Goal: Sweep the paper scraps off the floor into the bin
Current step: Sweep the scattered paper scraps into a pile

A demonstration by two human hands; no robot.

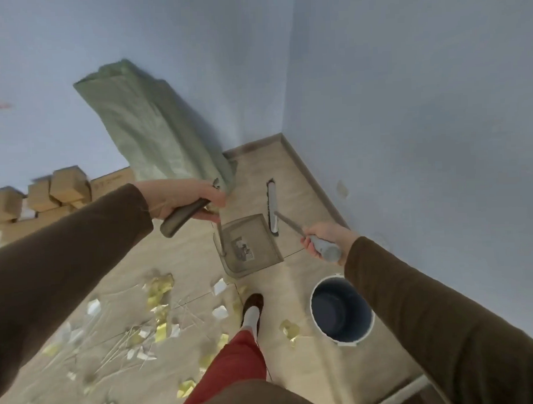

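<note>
Here, the left hand [180,198] is gripping the thick grey handle of a long-handled grey plastic dustpan [248,246], its fingers curling around the grip, while the thin rod of that handle is running down to the pan, which is sitting low at the centre of the scene with a small dark-and-white bit of debris lying inside it. The right hand [324,240] is closing its fingers around the pale grey handle of a broom with a narrow grey-and-black head [272,207], and that head is lying just beside the far right edge of the dustpan, near the corner where the two pale blue walls [407,106] are meeting. The yellow and white paper scraps [159,290], mixed with thin pale sticks, are lying scattered across the beige tiled floor [301,182] on the near left, well apart from the broom head, with a few stray pieces showing beside a foot in a brown slipper [253,305]. A round blue bin with a white rim [341,311] is standing on the floor at the near right, below the right forearm, and a yellow scrap is lying just to its left. A large pale green sack [153,121] is leaning against the far wall behind the left hand, and brown cardboard boxes [47,194] are piling up at the far left.
</note>
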